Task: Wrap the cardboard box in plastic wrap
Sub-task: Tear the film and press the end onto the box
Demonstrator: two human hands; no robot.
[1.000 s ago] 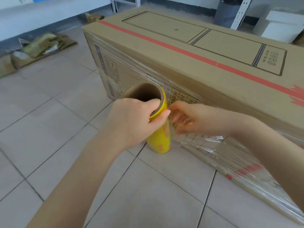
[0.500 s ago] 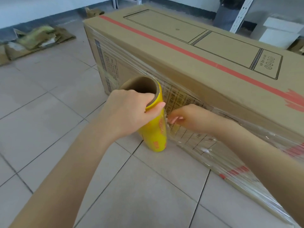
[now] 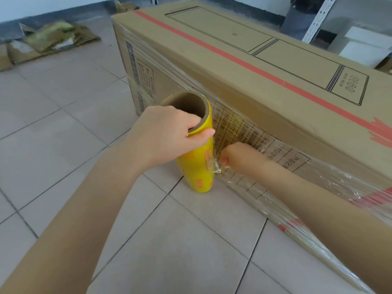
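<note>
Head view, looking down along the near long side.

- Cardboard box (image 3: 254, 66): long carton lying on the tiled floor (image 3: 63, 128), red stripe along its top. The top face is bare, as is a band just under the top edge.
- Plastic wrap (image 3: 331, 187): clear film lies over the lower part of the box's near side and runs round its left end. It is wrinkled towards the box's right end. Judgement: coverage is partial, with more passes needed higher up.
- Roll (image 3: 199, 168): yellow, on a brown cardboard core, stands roughly upright just beside the box's near side, close to the left end. I cannot tell if its foot touches the floor. Holding it upright and close likely keeps the film flat against the side as it pays off.
- Left grip (image 3: 169, 132): closed on the roll's top, fingers hooked inside the open core and thumb outside on the yellow. That hold would steady the roll and brake it.
- Right grip (image 3: 235, 155): between roll and box, pinching a crumpled bunch of film against the box's side. Most fingers are hidden. Probably anchoring or tearing the film; which one I cannot tell.
- Beyond the box's left end: flattened cardboard scraps (image 3: 53, 39) by the wall.
- Behind the box: a white perforated shelf upright (image 3: 316, 20) and white cartons (image 3: 360, 47).
</note>
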